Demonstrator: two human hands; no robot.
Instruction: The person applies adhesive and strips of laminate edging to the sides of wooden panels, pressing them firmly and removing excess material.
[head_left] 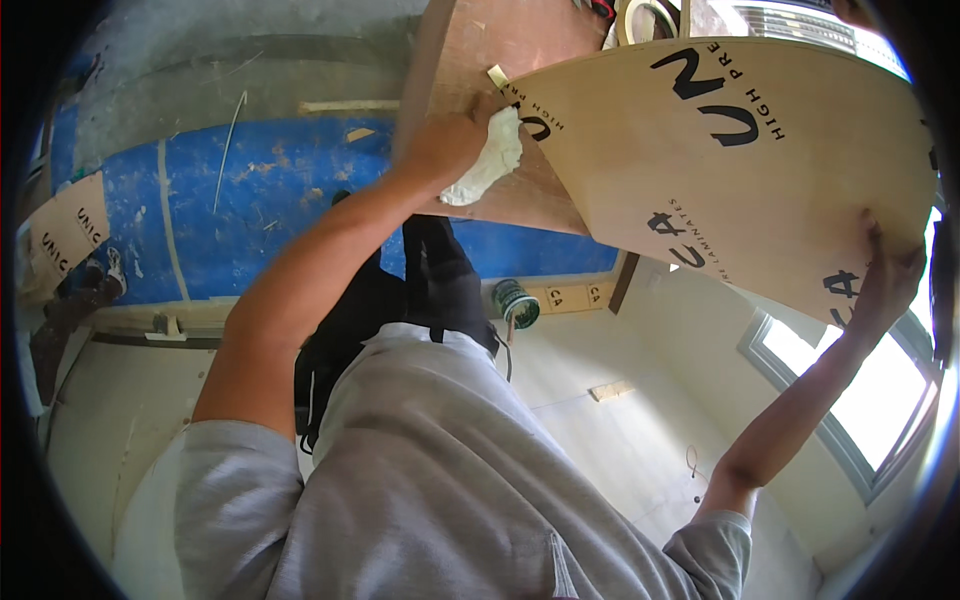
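A large tan laminate sheet point(620, 150) with black printing slants across the upper right, partly over a reddish-brown board surface point(455, 70). My left hand point(455, 145) is at the sheet's left corner, closed on a crumpled white cloth point(490, 165). Its fingertips are partly hidden behind the cloth and beside the sheet's edge. My right hand point(893, 265) grips the sheet near its right edge, with the arm stretched out and a finger lying on the printed face.
A tape roll point(645, 22) lies behind the sheet. Blue covering point(290, 180) spreads over the floor, with a thin stick point(232, 150) on it. A dark green bucket point(515, 302) stands by my legs. A window point(860, 390) is at right. Part of another person point(75, 310) shows far left.
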